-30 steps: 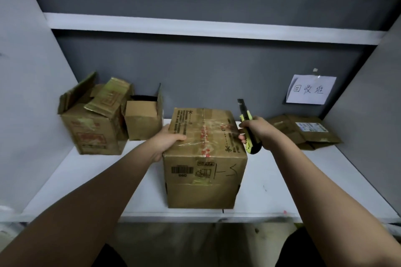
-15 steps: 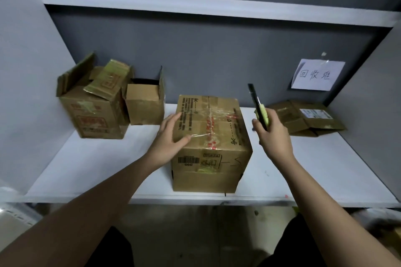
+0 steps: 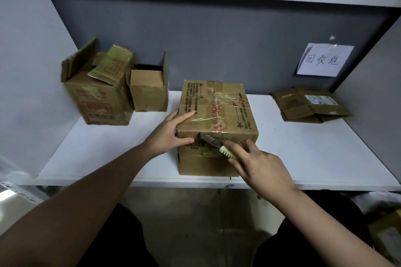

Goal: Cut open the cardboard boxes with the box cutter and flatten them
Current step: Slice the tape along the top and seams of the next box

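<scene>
1. While the left hand [image 3: 168,134] braces the near-left top corner of the sealed cardboard box [image 3: 217,119], thumb lying on the top face and fingers on the front face, the right hand [image 3: 258,167] has its grip clamped round the pale green handle of the box cutter [image 3: 217,144].
2. Cutter blade points left and up; its tip touches the box's front top edge, at the taped seam.
3. Sealed box stands on the white counter [image 3: 314,158] at the middle of the near edge. Clear tape crosses its top over red print; dashed cut lines with scissor marks are visible. A barcode sits on the front face; the characters beneath it are too blurred to read.
4. Paper note [image 3: 324,59] taped on the back wall near the far-right corner reads "回收堆".
5. Count: one sealed box; two opened boxes [image 3: 102,97] touching each other at the far-left corner; one flattened box [image 3: 308,105] with a white label at the far-right corner.
</scene>
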A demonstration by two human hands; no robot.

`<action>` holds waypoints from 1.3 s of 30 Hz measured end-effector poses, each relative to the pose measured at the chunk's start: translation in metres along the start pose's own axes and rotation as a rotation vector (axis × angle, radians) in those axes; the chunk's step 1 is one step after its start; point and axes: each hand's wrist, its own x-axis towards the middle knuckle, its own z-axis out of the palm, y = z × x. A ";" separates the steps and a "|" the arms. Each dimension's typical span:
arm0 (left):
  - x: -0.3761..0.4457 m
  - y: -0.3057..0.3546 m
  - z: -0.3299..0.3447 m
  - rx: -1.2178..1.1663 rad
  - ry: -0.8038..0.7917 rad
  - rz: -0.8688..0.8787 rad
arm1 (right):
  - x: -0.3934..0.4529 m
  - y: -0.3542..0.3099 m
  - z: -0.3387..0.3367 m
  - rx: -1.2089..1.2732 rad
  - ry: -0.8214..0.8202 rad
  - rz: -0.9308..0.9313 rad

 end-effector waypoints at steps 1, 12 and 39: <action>0.000 0.000 0.000 0.004 0.003 0.000 | 0.001 -0.002 0.000 0.008 0.002 0.008; 0.002 -0.001 0.000 -0.014 0.012 0.003 | 0.006 -0.011 0.003 0.009 0.024 0.054; 0.006 -0.006 -0.003 -0.076 0.002 0.003 | -0.008 0.049 -0.025 -0.110 -0.032 0.102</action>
